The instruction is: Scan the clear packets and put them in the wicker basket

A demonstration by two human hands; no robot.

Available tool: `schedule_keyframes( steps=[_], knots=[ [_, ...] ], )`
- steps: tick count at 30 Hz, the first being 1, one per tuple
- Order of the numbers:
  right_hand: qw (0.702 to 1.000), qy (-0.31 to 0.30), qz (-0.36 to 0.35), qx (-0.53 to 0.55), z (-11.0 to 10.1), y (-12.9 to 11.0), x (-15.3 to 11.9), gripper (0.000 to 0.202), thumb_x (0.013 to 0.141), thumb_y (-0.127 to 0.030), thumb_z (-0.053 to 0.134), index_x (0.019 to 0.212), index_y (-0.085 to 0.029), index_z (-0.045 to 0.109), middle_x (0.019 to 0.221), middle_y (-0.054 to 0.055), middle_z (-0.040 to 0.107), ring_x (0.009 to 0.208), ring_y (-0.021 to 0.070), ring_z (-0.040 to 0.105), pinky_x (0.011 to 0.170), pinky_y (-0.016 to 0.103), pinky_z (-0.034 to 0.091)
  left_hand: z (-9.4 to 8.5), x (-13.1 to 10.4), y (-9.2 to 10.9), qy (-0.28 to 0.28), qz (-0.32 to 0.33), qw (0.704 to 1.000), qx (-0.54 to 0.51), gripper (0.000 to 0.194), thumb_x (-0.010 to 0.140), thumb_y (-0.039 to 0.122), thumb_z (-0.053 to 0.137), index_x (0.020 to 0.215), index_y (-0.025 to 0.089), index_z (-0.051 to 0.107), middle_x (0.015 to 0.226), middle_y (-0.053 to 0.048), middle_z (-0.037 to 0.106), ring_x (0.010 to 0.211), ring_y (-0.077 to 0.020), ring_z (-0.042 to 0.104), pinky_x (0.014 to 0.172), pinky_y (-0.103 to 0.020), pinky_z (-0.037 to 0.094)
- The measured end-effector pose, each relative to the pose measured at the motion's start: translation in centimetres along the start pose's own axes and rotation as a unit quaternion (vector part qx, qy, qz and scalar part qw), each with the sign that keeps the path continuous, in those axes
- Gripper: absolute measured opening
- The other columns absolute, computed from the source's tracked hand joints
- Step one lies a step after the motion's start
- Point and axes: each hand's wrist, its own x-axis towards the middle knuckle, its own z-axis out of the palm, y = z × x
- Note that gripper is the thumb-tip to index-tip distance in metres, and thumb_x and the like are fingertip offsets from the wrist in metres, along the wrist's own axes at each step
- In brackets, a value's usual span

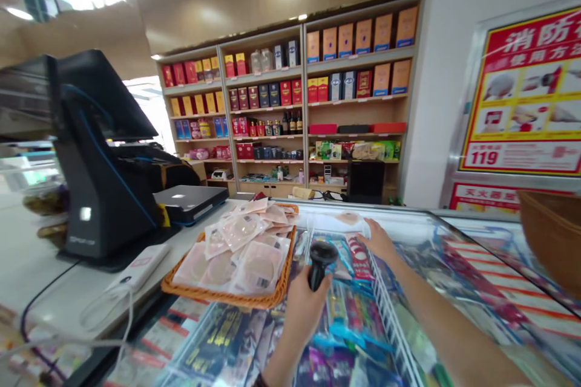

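Bare forearms (447, 317) reach right of the orange woven basket (218, 297): the left hand (303, 301) grips a black plastic handheld scanner (323, 254), likely rigid, by its handle; the right hand (379, 243) appears to pinch a pale, flat plastic packet (347, 218), probably light, slippery, best edge-held.

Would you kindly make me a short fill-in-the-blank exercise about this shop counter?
1. The left hand holds a black handheld ____.
2. Flat, translucent pale packets are piled in an orange-brown woven ____.
3. The red-and-yellow wall poster shows the number ____.
4. The black flat-screen monitor stands toward the picture's ____ edge.

Missing words: scanner; basket; 119; left.
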Motion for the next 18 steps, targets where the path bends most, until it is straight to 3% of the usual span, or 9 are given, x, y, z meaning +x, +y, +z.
schedule_keyframes(
  steps=[3,8,18],
  knots=[
    [0.997,-0.037,-0.073,-0.002,1.3,-0.3,1.6,0.063,0.094,-0.039,0.064,0.153,-0.021,0.058,0.165,0.015,0.052,0.151,0.0352,0.049,0.123,0.050,0.040,0.3,-0.1,0.3,-0.002,-0.008,0.999,0.045,0.027,0.090,0.046,0.067,0.089,0.019,0.066,0.066,0.000,0.061,0.066,-0.0190,0.060,0.061,-0.027,0.036],
    [0.992,-0.100,-0.080,0.008,2.0,-0.5,2.8,0.043,0.098,-0.042,0.059,0.133,-0.025,0.075,0.148,0.012,0.069,0.140,0.0375,0.061,0.118,0.056,0.044,0.0,-0.4,1.8,-0.028,-0.019,0.994,0.101,0.023,0.091,0.040,0.066,0.098,0.018,0.070,0.074,-0.004,0.067,0.072,-0.0222,0.063,0.065,-0.029,0.036],
    [0.987,-0.057,-0.129,0.070,-1.3,-3.5,-1.5,0.027,0.094,-0.040,0.061,0.092,-0.025,0.083,0.127,0.008,0.080,0.115,0.0288,0.074,0.101,0.040,0.056,-0.7,-0.3,1.8,-0.016,0.008,0.991,0.136,0.029,0.094,0.038,0.063,0.110,0.016,0.072,0.090,-0.010,0.077,0.085,-0.0276,0.072,0.071,-0.029,0.040]
  ],
)
